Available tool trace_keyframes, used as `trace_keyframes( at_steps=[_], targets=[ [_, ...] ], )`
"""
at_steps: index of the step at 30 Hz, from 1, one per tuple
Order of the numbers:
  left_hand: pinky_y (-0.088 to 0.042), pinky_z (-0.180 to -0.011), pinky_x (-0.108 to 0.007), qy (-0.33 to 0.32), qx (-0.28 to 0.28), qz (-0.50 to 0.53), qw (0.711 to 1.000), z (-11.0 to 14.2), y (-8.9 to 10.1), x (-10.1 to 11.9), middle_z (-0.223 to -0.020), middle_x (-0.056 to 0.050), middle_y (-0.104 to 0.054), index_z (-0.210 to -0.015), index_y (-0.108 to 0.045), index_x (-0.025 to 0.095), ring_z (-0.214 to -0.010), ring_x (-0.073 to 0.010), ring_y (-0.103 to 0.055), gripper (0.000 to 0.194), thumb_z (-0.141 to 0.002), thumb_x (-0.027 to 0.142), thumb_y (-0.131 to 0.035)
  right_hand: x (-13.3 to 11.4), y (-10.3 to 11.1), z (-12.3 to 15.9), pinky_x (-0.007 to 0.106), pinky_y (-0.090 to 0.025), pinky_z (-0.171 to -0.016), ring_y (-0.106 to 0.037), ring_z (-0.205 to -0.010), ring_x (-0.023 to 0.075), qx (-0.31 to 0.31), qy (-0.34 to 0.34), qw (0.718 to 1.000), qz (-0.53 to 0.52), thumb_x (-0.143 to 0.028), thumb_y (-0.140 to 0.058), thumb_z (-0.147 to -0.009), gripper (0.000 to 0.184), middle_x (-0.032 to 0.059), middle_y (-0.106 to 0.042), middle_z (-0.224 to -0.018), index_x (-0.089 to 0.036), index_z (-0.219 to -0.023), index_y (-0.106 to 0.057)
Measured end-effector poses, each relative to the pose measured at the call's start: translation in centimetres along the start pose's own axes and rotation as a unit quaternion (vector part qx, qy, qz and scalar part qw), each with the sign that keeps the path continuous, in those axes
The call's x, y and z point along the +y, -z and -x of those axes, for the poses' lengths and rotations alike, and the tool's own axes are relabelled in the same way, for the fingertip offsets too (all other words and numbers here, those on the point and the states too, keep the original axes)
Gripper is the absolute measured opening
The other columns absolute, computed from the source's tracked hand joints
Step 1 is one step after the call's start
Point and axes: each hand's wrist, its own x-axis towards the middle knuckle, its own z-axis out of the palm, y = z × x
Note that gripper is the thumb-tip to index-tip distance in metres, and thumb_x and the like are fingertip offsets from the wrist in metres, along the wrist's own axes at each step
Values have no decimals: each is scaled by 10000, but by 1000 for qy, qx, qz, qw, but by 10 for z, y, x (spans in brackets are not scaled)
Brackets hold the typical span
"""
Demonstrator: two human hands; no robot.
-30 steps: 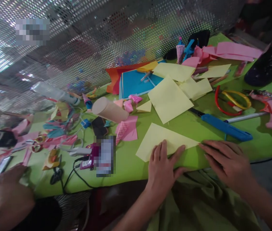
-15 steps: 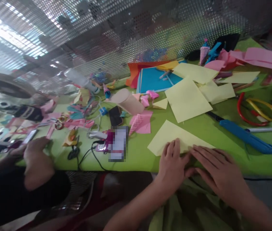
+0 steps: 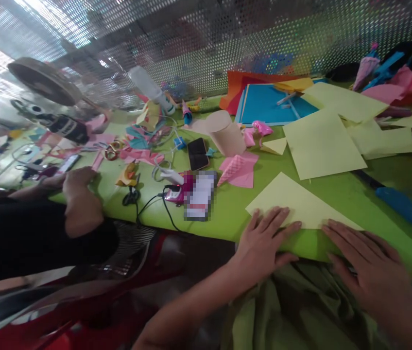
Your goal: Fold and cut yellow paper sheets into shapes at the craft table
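Observation:
A pale yellow sheet of paper [image 3: 297,199], folded into a triangle, lies near the table's front edge. My left hand [image 3: 264,238] rests with spread fingers on its lower left part. On the lower right side of the fold, the fingertips of my right hand [image 3: 362,253] press down, its fingers stretched out. Neither hand grips anything. Just behind the triangle lies a flat, square yellow sheet [image 3: 322,143]. A blue utility knife [image 3: 408,209] is to the right, beyond my right hand.
Left of the paper are a phone [image 3: 200,197], a pink paper cone [image 3: 232,170] and a cardboard tube [image 3: 226,133]. Blue sheets [image 3: 267,107] lie at the back. Further left, a co-worker's arm [image 3: 82,194] rests on the green table [image 3: 162,214] among scissors, cables and paper scraps.
My hands have moved apart along the folded edge, and the triangle now lies flatter with its straight edge showing between them. The camera view has turned left.

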Motion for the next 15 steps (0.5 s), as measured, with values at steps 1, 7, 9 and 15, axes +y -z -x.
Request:
trace_keyframes(
  at_steps=[1, 7, 9, 15],
  targets=[
    [-218, -1282, -534, 4, -1, -4, 1000, 5, 2, -4, -1705, -31, -321, -1605, -363, 346, -1573, -264, -285, 690, -996, 662, -436, -1, 0, 0, 481, -404, -1103, -680, -1212, 284, 1, -1, 1000, 1, -276, -594, -993, 645, 47, -629, -1485, -307, -1607, -402],
    [-55, -1315, -526, 54, 11, 0, 999, 36, 10, -25, -1649, -25, -429, -1599, -378, 320, -1551, -230, -341, 631, -1030, 582, -452, -2, 2, 0, 487, -409, -1098, -676, -1213, 286, -6, -6, 1000, 7, -278, -596, -992, 629, 41, -629, -1485, -306, -1595, -422],
    [-24, -1316, -527, 68, 10, 6, 998, 46, 14, -29, -1645, -19, -435, -1595, -384, 318, -1552, -227, -340, 614, -1036, 565, -452, -1, 2, 1, 490, -408, -1096, -676, -1210, 289, -3, -7, 1000, 9, -281, -598, -988, 627, 42, -632, -1482, -309, -1591, -429],
    [-140, -1306, -523, 41, 60, 25, 997, 45, 24, -9, -1673, -112, -371, -1561, -442, 168, -1594, -296, -237, 702, -1010, 602, -467, -3, -3, -2, 465, -396, -1091, -681, -1200, 269, 13, 0, 999, 31, -258, -628, -966, 616, 41, -655, -1456, -313, -1559, -472]
  ],
)
